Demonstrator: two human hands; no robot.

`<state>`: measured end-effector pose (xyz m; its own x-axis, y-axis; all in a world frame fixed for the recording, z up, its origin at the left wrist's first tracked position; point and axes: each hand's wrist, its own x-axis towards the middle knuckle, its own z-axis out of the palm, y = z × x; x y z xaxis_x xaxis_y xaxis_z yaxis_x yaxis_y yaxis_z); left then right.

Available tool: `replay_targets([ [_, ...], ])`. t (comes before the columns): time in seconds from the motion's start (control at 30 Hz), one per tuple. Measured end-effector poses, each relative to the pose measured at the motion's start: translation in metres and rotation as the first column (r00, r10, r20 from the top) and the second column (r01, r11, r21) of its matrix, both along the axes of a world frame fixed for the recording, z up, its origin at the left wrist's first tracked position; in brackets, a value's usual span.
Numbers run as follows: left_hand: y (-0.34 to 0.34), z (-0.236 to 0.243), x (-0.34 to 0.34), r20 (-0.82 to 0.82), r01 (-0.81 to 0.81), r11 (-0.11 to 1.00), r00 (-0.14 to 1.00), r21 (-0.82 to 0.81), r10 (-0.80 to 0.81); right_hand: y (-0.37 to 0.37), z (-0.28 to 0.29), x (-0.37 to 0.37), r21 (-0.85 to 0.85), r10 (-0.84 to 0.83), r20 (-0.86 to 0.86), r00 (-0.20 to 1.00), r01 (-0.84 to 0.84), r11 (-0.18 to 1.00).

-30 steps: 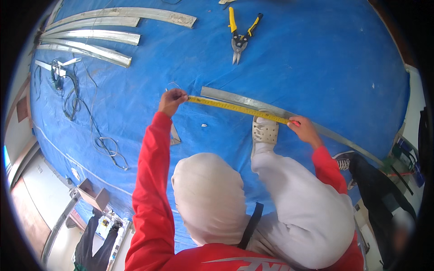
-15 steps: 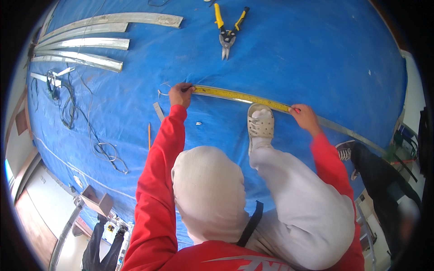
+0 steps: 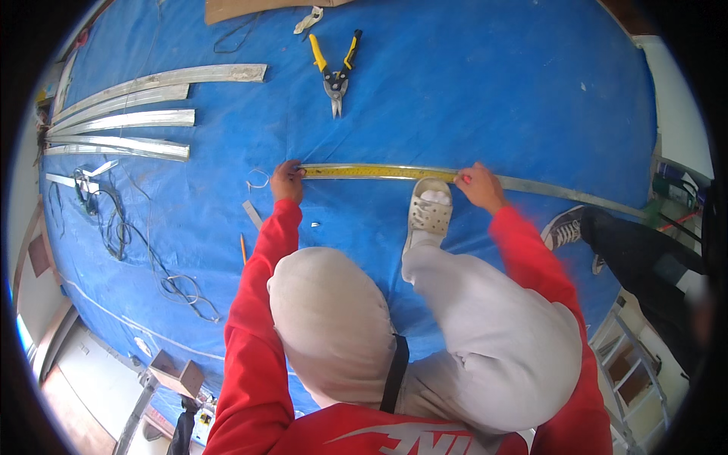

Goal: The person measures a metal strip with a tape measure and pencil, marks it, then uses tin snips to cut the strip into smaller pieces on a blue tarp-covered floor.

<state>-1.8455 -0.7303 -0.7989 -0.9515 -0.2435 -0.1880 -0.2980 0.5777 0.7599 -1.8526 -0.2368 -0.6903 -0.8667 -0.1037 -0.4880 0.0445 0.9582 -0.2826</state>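
A yellow tape measure (image 3: 356,171) lies stretched along a long silver metal strip (image 3: 561,189) on the blue tarp (image 3: 485,83). My left hand (image 3: 288,180) grips the tape at its left end, fingers pinched. My right hand (image 3: 478,186) is closed on the tape's other end, with a small red part beside the fingers, partly hidden. My white clog (image 3: 428,211) rests just below the strip between the hands. Near my left arm lie an orange pencil (image 3: 243,248), a short grey metal piece (image 3: 251,214) and a thin wire loop (image 3: 257,180).
Yellow-handled snips (image 3: 334,80) and cardboard (image 3: 265,6) lie ahead. Several metal strips (image 3: 152,120) and tangled cables (image 3: 114,227) are at left. Another person's dark-trousered leg and sneaker (image 3: 565,227) are at right, near an aluminium ladder (image 3: 629,371). A wooden box (image 3: 178,374) stands lower left.
The tape has moved onto the metal strip and now lies nearly level along it. Both hands shifted with it. The view has turned, so the surroundings sit differently in the frame.
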Motion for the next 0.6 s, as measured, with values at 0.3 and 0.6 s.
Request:
replay_targets([
  [0.3,-0.003,-0.002,0.001,0.023,-0.017,0.999,1.0,0.038,0.016,-0.002,-0.007,0.021,-0.099,-0.126,-0.195,0.973,0.108,0.989],
  [0.6,0.001,0.003,0.002,-0.051,0.018,1.0,0.999,-0.002,-0.018,-0.007,-0.004,0.013,0.034,-0.048,-0.237,0.97,0.057,0.998],
])
